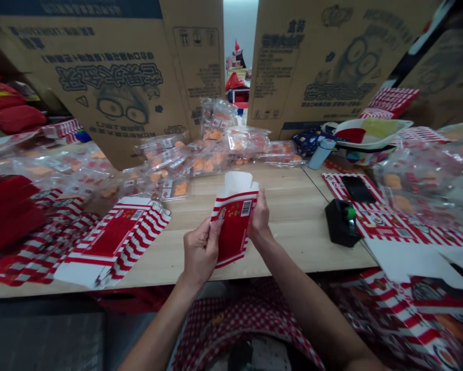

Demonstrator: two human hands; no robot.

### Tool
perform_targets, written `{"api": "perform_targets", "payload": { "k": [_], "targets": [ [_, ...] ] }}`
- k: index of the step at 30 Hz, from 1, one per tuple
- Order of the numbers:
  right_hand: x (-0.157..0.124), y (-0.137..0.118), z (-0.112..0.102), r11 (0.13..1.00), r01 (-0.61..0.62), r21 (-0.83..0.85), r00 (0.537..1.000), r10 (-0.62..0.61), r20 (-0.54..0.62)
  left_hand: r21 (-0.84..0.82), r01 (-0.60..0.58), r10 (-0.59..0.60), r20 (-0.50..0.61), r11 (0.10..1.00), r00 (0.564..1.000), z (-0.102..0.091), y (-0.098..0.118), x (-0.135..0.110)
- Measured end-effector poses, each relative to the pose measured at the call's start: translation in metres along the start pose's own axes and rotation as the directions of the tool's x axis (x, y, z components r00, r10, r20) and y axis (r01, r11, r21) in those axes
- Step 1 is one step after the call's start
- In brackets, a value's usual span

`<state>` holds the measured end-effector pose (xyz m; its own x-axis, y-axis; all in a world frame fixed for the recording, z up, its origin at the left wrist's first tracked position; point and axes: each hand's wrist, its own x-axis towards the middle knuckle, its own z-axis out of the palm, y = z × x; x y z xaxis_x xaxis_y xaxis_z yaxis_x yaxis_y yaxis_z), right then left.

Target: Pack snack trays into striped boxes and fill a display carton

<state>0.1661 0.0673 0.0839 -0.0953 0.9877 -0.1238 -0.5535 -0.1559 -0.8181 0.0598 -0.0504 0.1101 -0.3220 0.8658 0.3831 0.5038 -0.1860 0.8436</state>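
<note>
Between my two hands is a red-and-white striped carton, held above the wooden table near its front edge. A white flap stands up at its far end, and a barcode shows on its red face. My left hand pinches the carton's left side, thumb on the printed face. My right hand grips the right edge near the top, with its fingers partly hidden behind the carton. To the left lies a stack of flat striped cartons.
Clear bags of orange pieces are heaped along the back, before large cardboard boxes. On the right are a black tape dispenser, a phone, a light-blue bottle and more striped cartons. The table's front edge is close to me.
</note>
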Motion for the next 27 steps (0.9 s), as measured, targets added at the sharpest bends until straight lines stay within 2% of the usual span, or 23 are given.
{"api": "perform_targets", "payload": {
  "k": [2,4,6,8,11,14,17,19,20,24,27],
  "targets": [
    [0.005,-0.004,0.005,0.994,-0.091,0.064,0.995,0.088,0.056,-0.043,0.044,-0.044,0.001,0.998,0.999,0.004,-0.001,0.000],
    [0.008,-0.008,0.008,0.969,-0.228,0.090,0.965,0.212,0.156,-0.079,0.072,-0.074,-0.018,0.994,0.997,0.003,-0.005,0.003],
    [0.010,-0.008,0.011,0.951,-0.292,0.098,0.943,0.269,0.197,-0.100,0.085,-0.087,-0.017,0.991,0.996,0.001,-0.009,0.005],
    [0.015,-0.002,0.013,0.965,-0.236,0.114,0.965,0.219,0.146,-0.092,0.084,-0.085,0.000,0.992,0.996,0.001,-0.011,0.005],
    [0.028,0.009,0.015,0.992,-0.098,0.075,0.995,0.099,-0.012,-0.051,0.061,-0.062,-0.005,0.997,0.998,0.006,-0.011,0.001],
    [0.047,0.011,0.015,1.000,0.005,0.010,0.983,-0.003,-0.184,0.048,-0.016,0.019,-0.073,0.999,0.997,0.014,-0.017,-0.005],
    [0.065,0.005,0.015,0.998,0.066,0.006,0.957,-0.061,-0.285,0.270,-0.121,0.168,-0.161,0.955,0.973,0.021,-0.034,-0.012],
    [0.073,0.003,0.017,0.996,0.085,0.003,0.948,-0.080,-0.309,0.371,-0.127,0.200,-0.167,0.920,0.965,0.024,-0.048,-0.016],
    [0.074,0.003,0.018,0.996,0.089,-0.001,0.948,-0.085,-0.308,0.375,-0.105,0.178,-0.168,0.921,0.970,0.025,-0.055,-0.017],
    [0.060,0.010,0.015,0.994,0.104,-0.029,0.967,-0.108,-0.232,0.250,0.040,0.015,-0.211,0.967,0.977,0.024,-0.073,-0.017],
    [0.036,0.019,-0.004,0.964,0.197,-0.177,0.963,-0.224,-0.150,0.175,0.103,-0.072,-0.178,0.979,0.981,0.021,-0.080,-0.021]
  ]
}}
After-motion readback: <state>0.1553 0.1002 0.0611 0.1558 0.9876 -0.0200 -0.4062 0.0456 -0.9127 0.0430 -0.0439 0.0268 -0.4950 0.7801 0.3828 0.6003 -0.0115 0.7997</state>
